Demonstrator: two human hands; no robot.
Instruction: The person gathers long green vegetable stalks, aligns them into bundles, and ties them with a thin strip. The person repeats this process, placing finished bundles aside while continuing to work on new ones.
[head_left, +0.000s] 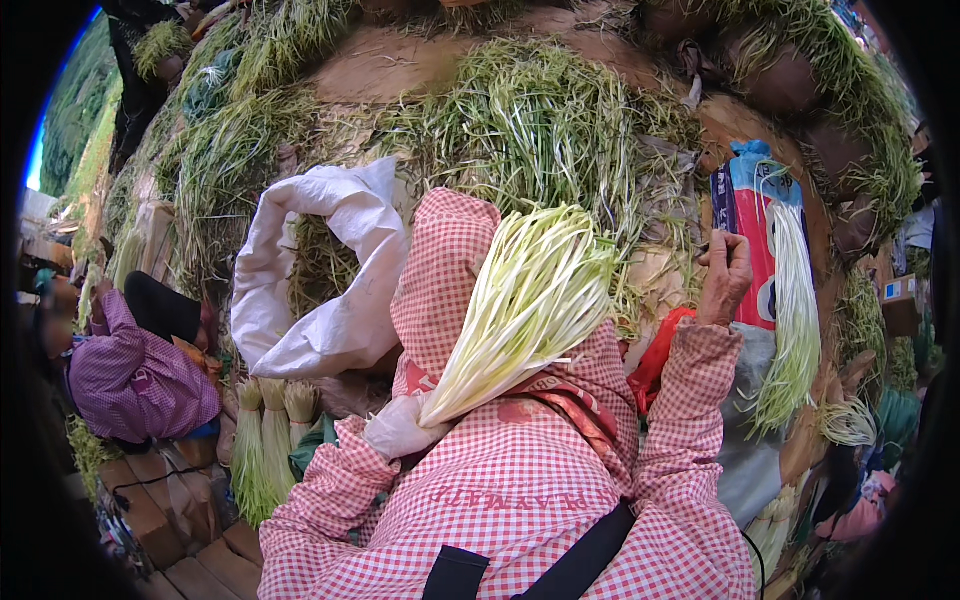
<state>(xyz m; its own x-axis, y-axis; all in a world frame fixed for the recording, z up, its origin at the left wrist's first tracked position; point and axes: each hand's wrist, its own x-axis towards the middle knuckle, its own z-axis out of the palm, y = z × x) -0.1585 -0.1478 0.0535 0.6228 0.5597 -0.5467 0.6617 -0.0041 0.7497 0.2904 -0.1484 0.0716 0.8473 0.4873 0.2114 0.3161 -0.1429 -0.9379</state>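
Note:
My left hand (405, 429), in a whitish glove, is closed around the pale root ends of a large bunch of yellow-green leafy stalks, like blanched chives (536, 289). The bunch fans out up and right over my lap. My right hand (726, 277) is bare and raised at the right, its fingers curled together; nothing plain shows in them. Next to it is a red and blue printed sack (754, 255), with another bunch of pale stalks (795, 315) lying along its right side. A red plastic bag (660, 356) lies by my right forearm.
A rolled-open white woven sack (322, 337) stands left of my knee. Tied bundles of stalks (274, 442) stand at lower left. Ahead lies a heap of loose green stalks (532, 127). A person in a purple checked top (142, 367) sits at far left, near cardboard (217, 566).

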